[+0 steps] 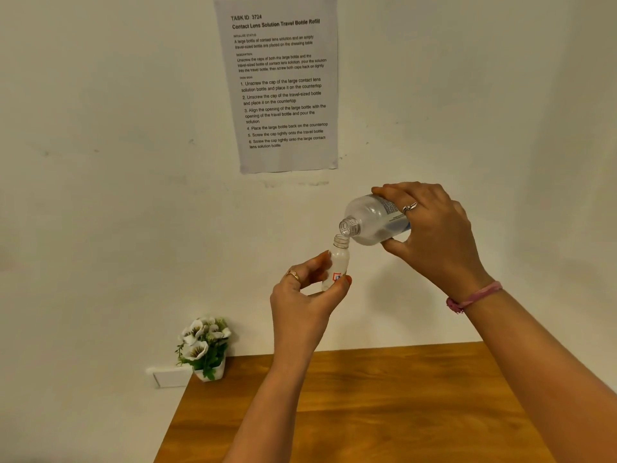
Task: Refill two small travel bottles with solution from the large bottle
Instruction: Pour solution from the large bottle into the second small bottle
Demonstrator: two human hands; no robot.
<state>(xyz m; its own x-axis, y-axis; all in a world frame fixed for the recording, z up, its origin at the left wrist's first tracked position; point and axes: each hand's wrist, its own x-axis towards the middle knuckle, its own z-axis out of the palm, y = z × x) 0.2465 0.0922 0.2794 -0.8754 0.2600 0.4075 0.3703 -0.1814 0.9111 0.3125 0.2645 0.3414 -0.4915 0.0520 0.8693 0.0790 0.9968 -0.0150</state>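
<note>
My right hand grips the large clear bottle, tilted almost on its side with its uncapped neck pointing down-left. Clear liquid shows inside it. Just below that neck stands a small white travel bottle, open at the top, with a red-edged label near its base. My left hand pinches this small bottle between thumb and fingers, holding it upright in the air above the table. The two openings are nearly touching. No caps and no second small bottle are in view.
A wooden table lies below my arms. A small white pot of artificial white flowers stands at its far left corner against the wall. A printed task sheet is taped to the wall above.
</note>
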